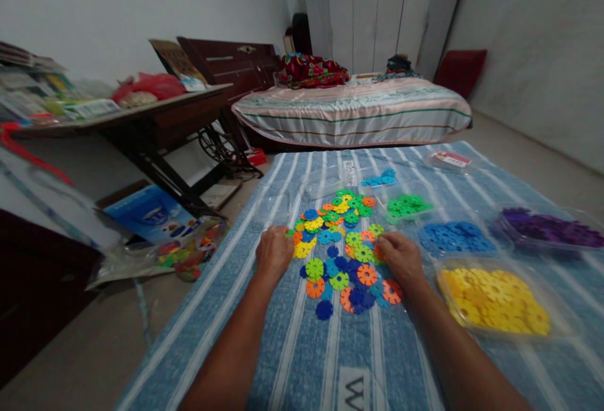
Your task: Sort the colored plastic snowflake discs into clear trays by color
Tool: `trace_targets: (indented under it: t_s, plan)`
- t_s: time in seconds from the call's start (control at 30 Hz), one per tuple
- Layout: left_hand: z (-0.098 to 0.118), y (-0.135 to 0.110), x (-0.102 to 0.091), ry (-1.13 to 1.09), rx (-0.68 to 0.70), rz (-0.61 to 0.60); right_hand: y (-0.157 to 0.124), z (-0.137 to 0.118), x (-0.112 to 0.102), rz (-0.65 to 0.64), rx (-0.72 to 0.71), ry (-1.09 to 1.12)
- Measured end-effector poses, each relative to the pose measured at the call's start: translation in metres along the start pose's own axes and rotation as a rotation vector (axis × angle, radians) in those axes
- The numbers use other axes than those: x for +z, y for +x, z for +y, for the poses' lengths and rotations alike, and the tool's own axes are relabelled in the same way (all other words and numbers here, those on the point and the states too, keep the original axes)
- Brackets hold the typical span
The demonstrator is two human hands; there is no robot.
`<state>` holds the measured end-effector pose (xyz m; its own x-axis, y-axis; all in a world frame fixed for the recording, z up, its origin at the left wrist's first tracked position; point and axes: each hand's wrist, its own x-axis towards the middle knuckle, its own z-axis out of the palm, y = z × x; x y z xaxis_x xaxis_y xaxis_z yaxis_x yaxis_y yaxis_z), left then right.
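A loose pile of mixed-colour plastic snowflake discs lies on a blue striped cloth. My left hand rests at the pile's left edge, fingers curled down onto a yellow disc. My right hand sits at the pile's right edge, fingers curled over an orange disc. What either hand grips is hidden under the fingers. Sorted heaps lie to the right: green discs, blue discs, purple discs, yellow discs in clear trays, and light blue discs.
A bed stands beyond the cloth. A dark sewing table with clutter stands at left. A plastic bag with more discs and a blue package lie on the floor at left. A small clear packet rests far right.
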<state>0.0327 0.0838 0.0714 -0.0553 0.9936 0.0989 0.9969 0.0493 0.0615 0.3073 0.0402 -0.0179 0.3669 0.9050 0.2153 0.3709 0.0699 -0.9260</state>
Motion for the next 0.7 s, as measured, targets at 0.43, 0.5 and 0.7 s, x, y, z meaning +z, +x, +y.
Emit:
trace_targets:
  t_s: [0.43, 0.5, 0.7]
  plan:
    - [-0.029, 0.041, 0.020, -0.216, -0.106, -0.159, 0.000, 0.000, 0.001, 0.016, -0.004, -0.006]
    - [-0.030, 0.043, 0.024, -0.291, -0.127, -0.146, 0.000, -0.002, 0.001, 0.012, 0.003, -0.011]
    - [-0.027, 0.040, 0.027, -0.345, -0.161, -0.036, 0.001, -0.002, 0.002, 0.008, -0.012, 0.007]
